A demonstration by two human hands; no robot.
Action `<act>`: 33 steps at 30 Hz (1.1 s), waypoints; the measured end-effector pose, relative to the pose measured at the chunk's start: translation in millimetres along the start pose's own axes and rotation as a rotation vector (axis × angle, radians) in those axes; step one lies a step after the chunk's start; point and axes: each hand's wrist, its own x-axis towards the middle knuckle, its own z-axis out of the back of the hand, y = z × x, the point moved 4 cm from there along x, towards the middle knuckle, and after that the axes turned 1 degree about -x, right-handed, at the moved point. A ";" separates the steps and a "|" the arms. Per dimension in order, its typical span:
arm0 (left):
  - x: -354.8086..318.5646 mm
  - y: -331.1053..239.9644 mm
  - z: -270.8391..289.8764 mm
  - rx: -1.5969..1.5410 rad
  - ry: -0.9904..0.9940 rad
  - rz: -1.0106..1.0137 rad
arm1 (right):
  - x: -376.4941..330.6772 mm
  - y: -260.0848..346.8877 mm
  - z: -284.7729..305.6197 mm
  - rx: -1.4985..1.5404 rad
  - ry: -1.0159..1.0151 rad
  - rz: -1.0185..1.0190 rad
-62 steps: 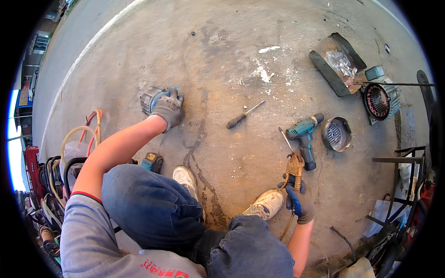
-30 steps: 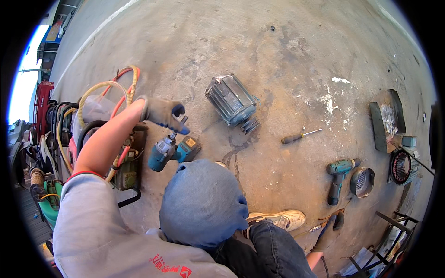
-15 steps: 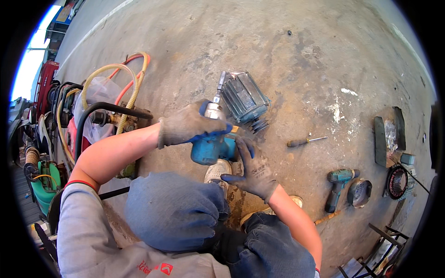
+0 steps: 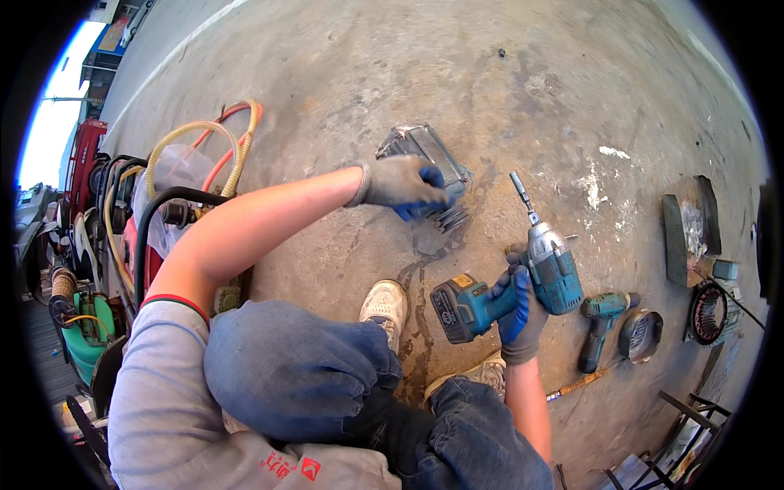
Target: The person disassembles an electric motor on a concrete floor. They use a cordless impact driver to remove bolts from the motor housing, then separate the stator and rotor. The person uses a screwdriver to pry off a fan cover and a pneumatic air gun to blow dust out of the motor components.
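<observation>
My right hand [image 4: 523, 314], in a grey glove with blue palm, is wrapped round the handle of a teal cordless impact wrench [image 4: 553, 269]. Its long socket extension [image 4: 521, 193] points away and up, and its battery [image 4: 454, 309] sits to the left. My left hand [image 4: 404, 188], gloved alike, is over the near end of a finned electric motor [image 4: 429, 145] lying on the floor. Its fingers are apart and slightly blurred, close to the motor's grooved pulley [image 4: 452, 218]. The hand hides part of the motor; whether it touches the pulley I cannot tell.
A second cordless drill [image 4: 603, 318], a metal ring [image 4: 639, 336] and a copper-wound stator [image 4: 706, 317] lie to the right. Dark curved covers [image 4: 675, 245] stand beyond. At left are a looped yellow hose [image 4: 196, 124], a black bar frame [image 4: 151, 220] and a green tank [image 4: 90, 347].
The impact wrench has moved from between both hands to the right, now held by my right hand alone. My left hand has released it and shifted right to the motor's pulley end.
</observation>
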 end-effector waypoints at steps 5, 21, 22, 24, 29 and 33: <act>46.6 -8.2 64.7 0.415 -0.343 -0.124 | 13.6 -61.2 17.6 0.301 -0.098 -0.469; 92.2 -6.0 -15.1 0.966 -0.282 -0.323 | 30.0 -99.2 -4.4 0.433 -0.055 -0.584; 94.4 -3.3 -15.4 0.973 -0.298 -0.335 | 31.6 -100.3 -5.8 0.445 -0.054 -0.596; 95.4 -1.6 -15.5 0.974 -0.313 -0.346 | 33.6 -100.9 -8.4 0.472 -0.066 -0.602; 93.6 0.9 -13.5 0.952 -0.338 -0.354 | 37.5 -100.6 -17.0 0.595 -0.035 -0.647; 91.4 -2.1 -13.7 0.905 -0.338 -0.362 | 36.0 -90.9 -16.3 0.488 -0.011 -0.608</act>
